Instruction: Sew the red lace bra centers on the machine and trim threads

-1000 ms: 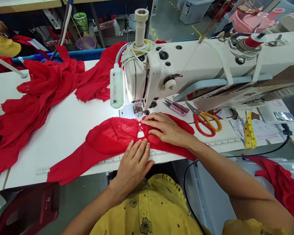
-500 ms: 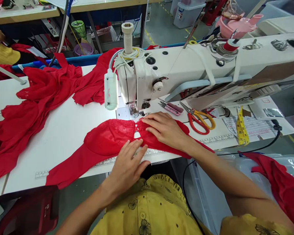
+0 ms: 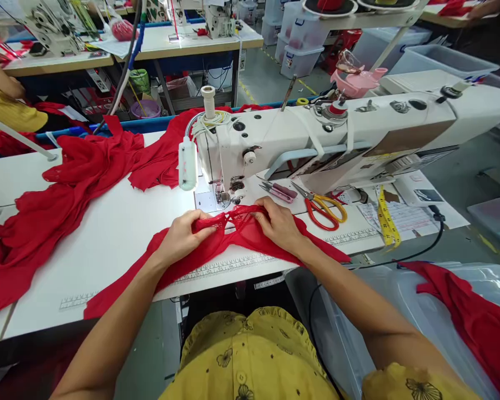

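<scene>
A red lace bra piece (image 3: 229,236) lies bunched on the white sewing table (image 3: 120,222), just in front of the needle of the white sewing machine (image 3: 316,133). My left hand (image 3: 183,236) is closed on its left cup, fingers pinching the fabric. My right hand (image 3: 279,225) grips the right cup beside the centre. A long red band of the garment trails off the table's front edge to the left.
A heap of red fabric (image 3: 62,189) covers the table's left. Red-and-yellow scissors (image 3: 323,208), pink snips (image 3: 277,191), a yellow tape measure (image 3: 386,219) and papers lie right of the needle. A lamp (image 3: 188,161) hangs by the machine head. A bin holds red cloth (image 3: 475,316).
Both hands went from lying flat on the spread bra to gripping it; the left hand moved up and left onto the cup, and the fabric is now gathered and lifted. The view tilted up.
</scene>
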The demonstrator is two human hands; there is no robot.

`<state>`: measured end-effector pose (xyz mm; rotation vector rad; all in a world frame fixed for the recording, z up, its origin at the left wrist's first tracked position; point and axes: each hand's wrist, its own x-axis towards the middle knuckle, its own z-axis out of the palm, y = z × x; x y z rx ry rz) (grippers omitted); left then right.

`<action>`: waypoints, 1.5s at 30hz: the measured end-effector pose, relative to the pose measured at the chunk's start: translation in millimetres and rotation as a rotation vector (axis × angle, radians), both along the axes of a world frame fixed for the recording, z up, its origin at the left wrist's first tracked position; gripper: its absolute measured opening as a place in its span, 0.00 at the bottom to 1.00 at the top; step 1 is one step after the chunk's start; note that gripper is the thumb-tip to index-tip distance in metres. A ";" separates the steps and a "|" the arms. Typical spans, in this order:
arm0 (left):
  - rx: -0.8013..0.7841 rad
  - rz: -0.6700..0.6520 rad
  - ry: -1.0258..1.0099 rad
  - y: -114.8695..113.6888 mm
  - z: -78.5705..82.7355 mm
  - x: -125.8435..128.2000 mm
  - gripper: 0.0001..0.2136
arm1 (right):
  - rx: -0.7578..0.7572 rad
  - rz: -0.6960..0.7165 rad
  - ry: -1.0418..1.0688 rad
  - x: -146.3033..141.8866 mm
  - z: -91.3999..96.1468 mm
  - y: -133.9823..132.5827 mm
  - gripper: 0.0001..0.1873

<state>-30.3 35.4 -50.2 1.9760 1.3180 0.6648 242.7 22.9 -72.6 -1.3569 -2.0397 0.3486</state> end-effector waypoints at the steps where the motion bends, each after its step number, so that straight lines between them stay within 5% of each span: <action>1: -0.079 0.001 -0.053 -1.1 6.0 -1.9 0.10 | 0.002 0.006 0.019 0.6 1.4 -0.2 0.07; 7: -0.358 -0.167 -0.103 -4.2 23.6 2.6 0.19 | 0.194 0.064 -0.004 -2.6 20.2 -2.9 0.07; 9: -0.227 -0.192 -0.028 -6.8 22.2 10.3 0.12 | 0.360 0.052 -0.088 -8.2 34.6 -15.5 0.08; 12: 0.175 0.024 -0.005 -12.4 18.6 17.9 0.09 | 0.549 0.142 -0.188 -22.2 58.7 -50.1 0.09; 15: 0.424 0.240 -0.178 -18.6 12.5 18.0 0.05 | 0.378 0.427 -0.247 -36.0 68.7 -80.2 0.15; 18: 0.303 0.256 -0.401 -25.2 4.5 16.8 0.03 | 0.311 0.335 -0.106 -45.2 57.2 -81.3 0.08; 22: 0.180 0.256 -0.499 -34.2 -1.5 20.5 0.06 | 0.331 0.104 0.022 -59.1 30.3 -58.3 0.13; 29: 0.075 0.198 -0.471 -34.1 -3.8 7.4 0.07 | 0.424 0.084 -0.116 -70.6 16.0 -47.4 0.08; 33: 0.031 0.320 -0.416 -32.3 0.8 -19.1 0.21 | 0.500 0.049 -0.162 -58.0 18.3 -47.6 0.09; 37: 0.444 0.431 -0.384 -53.9 14.9 -18.2 0.23 | 0.458 0.054 -0.138 -52.1 18.3 -49.0 0.08; 41: 0.894 0.184 0.076 -73.6 18.7 15.2 0.17 | 0.411 0.092 -0.086 -53.8 18.6 -51.2 0.08; 45: 0.916 0.096 0.172 -67.8 8.6 34.3 0.10 | 0.404 0.112 -0.090 -51.5 21.1 -53.9 0.09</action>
